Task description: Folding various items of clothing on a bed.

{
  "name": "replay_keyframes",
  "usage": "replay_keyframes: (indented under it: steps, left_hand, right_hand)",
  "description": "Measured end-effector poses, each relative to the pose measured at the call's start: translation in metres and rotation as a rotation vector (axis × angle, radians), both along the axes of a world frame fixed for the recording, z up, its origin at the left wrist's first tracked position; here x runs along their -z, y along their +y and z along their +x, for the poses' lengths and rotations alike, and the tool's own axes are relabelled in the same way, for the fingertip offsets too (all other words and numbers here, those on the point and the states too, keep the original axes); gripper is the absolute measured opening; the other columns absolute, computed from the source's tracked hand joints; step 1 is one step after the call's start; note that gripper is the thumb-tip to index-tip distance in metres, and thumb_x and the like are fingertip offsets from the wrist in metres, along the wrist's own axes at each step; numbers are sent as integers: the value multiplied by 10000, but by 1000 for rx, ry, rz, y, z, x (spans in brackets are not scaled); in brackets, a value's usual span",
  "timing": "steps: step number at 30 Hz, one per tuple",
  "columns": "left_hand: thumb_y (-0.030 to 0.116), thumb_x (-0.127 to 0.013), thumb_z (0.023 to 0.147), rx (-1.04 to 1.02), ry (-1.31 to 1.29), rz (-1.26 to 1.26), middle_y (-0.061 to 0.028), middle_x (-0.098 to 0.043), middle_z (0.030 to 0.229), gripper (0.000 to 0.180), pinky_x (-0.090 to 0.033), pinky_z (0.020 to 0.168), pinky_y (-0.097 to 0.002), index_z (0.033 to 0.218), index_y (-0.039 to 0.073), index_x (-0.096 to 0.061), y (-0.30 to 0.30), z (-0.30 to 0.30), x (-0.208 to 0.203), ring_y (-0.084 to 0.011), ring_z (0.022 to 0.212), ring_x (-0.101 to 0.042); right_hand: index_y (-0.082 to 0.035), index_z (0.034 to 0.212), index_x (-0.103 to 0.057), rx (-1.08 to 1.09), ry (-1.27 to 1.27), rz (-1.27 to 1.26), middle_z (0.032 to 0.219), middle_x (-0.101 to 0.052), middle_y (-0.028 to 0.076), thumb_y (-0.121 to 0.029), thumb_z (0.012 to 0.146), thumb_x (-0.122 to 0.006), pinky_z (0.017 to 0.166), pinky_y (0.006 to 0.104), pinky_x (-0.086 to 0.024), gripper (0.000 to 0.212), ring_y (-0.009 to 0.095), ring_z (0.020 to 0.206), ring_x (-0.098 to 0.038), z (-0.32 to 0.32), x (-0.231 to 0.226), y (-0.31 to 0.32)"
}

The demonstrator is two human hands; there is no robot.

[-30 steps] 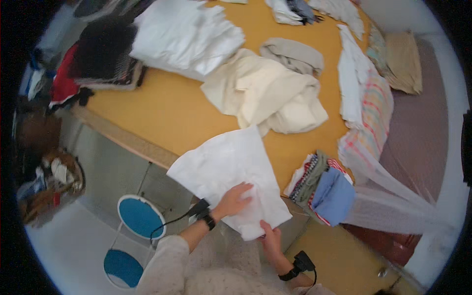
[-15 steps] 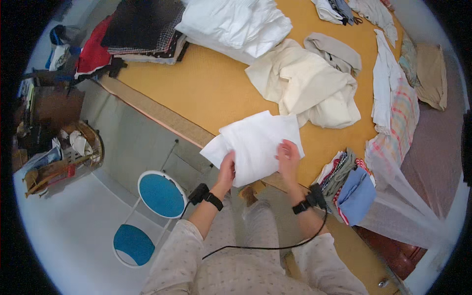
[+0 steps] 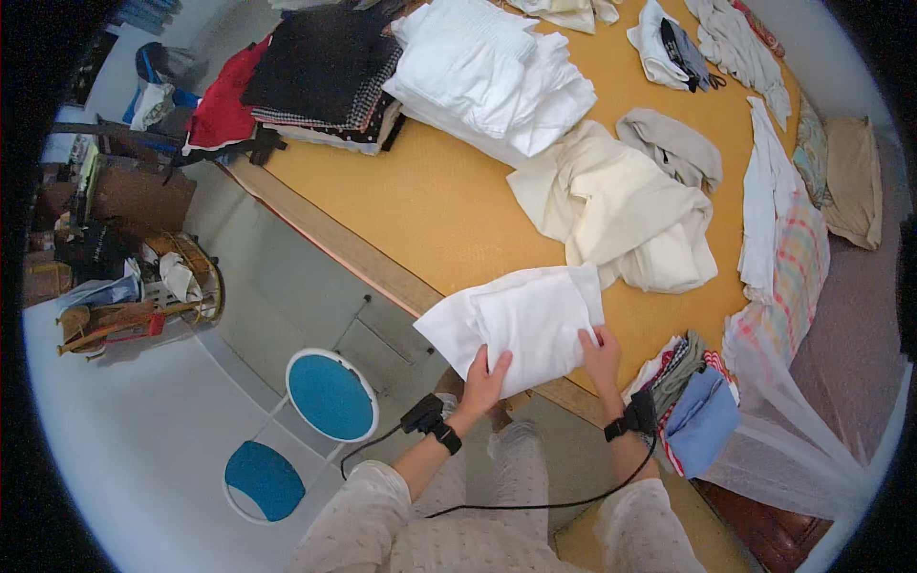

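Ahead-left of the white cloth [image 3: 530, 320] the yellow mat [image 3: 420, 205] lies open; cream fabric [image 3: 621, 215] obstructs ahead-right.

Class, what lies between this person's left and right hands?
A folded white cloth lies between the left hand and the right hand, both touching it; the head view shows this.
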State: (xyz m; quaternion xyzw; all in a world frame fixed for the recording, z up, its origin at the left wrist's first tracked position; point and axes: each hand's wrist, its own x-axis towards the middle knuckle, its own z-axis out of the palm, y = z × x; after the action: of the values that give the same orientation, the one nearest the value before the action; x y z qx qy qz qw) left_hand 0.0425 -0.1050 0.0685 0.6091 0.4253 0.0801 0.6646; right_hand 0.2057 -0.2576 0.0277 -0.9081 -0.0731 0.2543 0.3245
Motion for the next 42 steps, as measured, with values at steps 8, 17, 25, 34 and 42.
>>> replay_keyframes:
  steps: [8,17,25,34,42]
  left_hand:
    - [403,-742,685,-199,508,419,-195,-471,1126,874,-386,872,-332,1239,-90,-280,-12,-51,51,-245,998,-488]
    - [305,-757,674,-278,249,-364,-195,-455,1187,858,-383,921,-341,1254,-65,-242,-21,-43,32,-281,1081,-473]
    - [159,-750,669,-110,262,-158,-161,-512,1135,709,-445,848,-330,1222,-31,-348,30,-42,17,-247,1004,-526]
    - [53,-679,741,288,62,-168,-110,-546,1122,585,-451,849,-302,1245,-15,-391,147,-8,-43,-172,990,-544]
    - [96,-705,712,497,226,-14,-153,-500,1160,686,-426,881,-333,1277,-17,-335,202,42,8,-232,1048,-514]
  right_hand:
    - [19,1080,-522,-83,-261,-60,1026,-544,205,-298,718,-691,831,406,-409,511,345,976,-509,8,3,-2]
    - [12,1136,-483,-50,100,-54,1005,-577,217,-342,676,-711,832,428,-417,623,369,939,-547,10,11,-6]
    - [12,1160,-472,-276,192,-6,1044,-578,212,-216,720,-651,854,411,-420,526,356,966,-553,-9,-10,-8]
    - [42,1191,-455,86,245,451,1077,-567,209,-90,811,-560,889,351,-403,417,284,1013,-547,-50,-61,36]
    - [35,1240,-374,39,-145,84,1115,-529,177,-177,792,-622,870,321,-408,554,254,997,-532,-41,51,41]
